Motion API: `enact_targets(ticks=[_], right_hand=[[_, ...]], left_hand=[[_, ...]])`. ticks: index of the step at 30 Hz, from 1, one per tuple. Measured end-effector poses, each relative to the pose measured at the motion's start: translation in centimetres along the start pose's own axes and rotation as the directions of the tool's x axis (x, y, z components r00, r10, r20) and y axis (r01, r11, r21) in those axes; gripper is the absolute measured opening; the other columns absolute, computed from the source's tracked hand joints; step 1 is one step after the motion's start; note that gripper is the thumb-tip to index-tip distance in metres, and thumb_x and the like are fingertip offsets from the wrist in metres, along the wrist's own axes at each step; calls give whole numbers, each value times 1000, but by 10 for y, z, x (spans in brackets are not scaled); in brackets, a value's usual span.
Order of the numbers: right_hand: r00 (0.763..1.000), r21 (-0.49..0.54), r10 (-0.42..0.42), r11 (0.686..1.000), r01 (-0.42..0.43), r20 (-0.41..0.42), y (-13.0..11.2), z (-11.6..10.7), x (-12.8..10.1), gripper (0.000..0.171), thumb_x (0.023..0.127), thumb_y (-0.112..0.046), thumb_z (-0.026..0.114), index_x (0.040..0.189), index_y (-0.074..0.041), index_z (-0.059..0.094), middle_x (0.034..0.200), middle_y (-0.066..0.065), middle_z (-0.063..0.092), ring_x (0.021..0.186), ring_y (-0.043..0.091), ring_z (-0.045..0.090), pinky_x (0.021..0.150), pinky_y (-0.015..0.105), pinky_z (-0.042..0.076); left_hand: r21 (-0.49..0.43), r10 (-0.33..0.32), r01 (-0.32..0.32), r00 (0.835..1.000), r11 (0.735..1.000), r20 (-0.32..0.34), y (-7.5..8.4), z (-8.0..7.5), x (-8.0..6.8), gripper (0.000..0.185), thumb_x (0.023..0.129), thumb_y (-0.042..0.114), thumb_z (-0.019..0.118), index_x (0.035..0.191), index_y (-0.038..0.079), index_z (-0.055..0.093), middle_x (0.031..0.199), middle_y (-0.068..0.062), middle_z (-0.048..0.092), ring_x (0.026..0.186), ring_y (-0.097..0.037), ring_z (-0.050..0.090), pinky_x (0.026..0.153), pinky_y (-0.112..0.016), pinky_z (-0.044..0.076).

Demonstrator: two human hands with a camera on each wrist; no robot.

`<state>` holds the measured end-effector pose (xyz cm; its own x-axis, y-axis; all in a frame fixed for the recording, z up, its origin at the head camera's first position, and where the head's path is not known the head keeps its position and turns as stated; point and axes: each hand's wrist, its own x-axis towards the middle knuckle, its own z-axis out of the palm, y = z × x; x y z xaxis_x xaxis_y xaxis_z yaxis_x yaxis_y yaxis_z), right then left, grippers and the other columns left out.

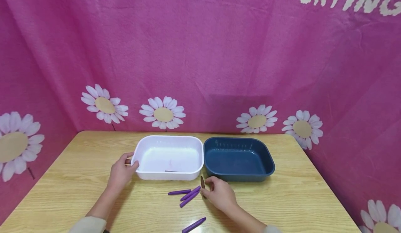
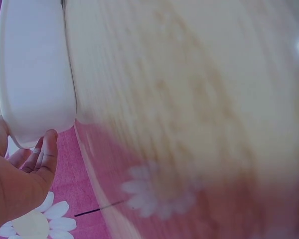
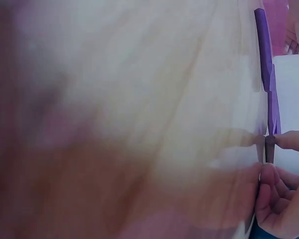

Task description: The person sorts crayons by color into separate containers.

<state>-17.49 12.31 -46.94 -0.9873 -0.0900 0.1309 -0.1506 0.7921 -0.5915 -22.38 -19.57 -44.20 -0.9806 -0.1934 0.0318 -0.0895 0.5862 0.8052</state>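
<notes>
My left hand (image 1: 121, 174) grips the left end of a white plastic tub (image 1: 169, 177), thumb over the rim and fingers along the outside wall. In the left wrist view the fingertips (image 2: 50, 139) press on the tub's corner. My right hand (image 1: 220, 193) pinches a dark brown crayon (image 1: 202, 182) between thumb and fingers, low over the table in front of the tubs. Close to its left lie several purple crayons, among them one lying level (image 1: 179, 192) and a slanted one (image 1: 188, 200). Another purple crayon (image 1: 194, 225) lies nearer the front.
A dark blue tub (image 1: 241, 177) stands right beside the white one. Inside the white tub a thin dark strip (image 1: 170, 171) shows behind the front wall, mostly hidden. The wooden table (image 1: 300, 198) backs onto a pink cloth (image 1: 200, 52) with daisies.
</notes>
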Motion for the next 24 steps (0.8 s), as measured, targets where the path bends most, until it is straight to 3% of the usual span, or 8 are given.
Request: enact_targets(ticks=[6,15,24], right_hand=[[1000,-65,1,998,0,12,-2,3,4,33,72,-30,74,100,-13,68,64,-9,50,59,5,44,51,24,33],[1000,-115,-30,993,30,9,-3,-2,4,15,73,-19,71,86,-12,71,70,-6,62,62,7,52,50,25,36],[997,-189,-71,980,64,-31,0,-8,-4,9,74,-19,67,82,-18,71,68,-8,53,60,5,46,48,24,33]], left_hand=[[-1,-7,7,1000,1000,8,-3,1,1,50,89,17,56,134,-1,44,113,-27,58,92,-30,61,62,-22,47],[3,0,0,1000,1000,7,-1,1,2,50,89,18,55,134,0,45,112,-26,59,93,-31,62,61,-21,46],[10,0,0,1000,1000,9,-2,1,3,49,89,18,55,134,-1,45,111,-27,59,92,-31,62,63,-22,46]])
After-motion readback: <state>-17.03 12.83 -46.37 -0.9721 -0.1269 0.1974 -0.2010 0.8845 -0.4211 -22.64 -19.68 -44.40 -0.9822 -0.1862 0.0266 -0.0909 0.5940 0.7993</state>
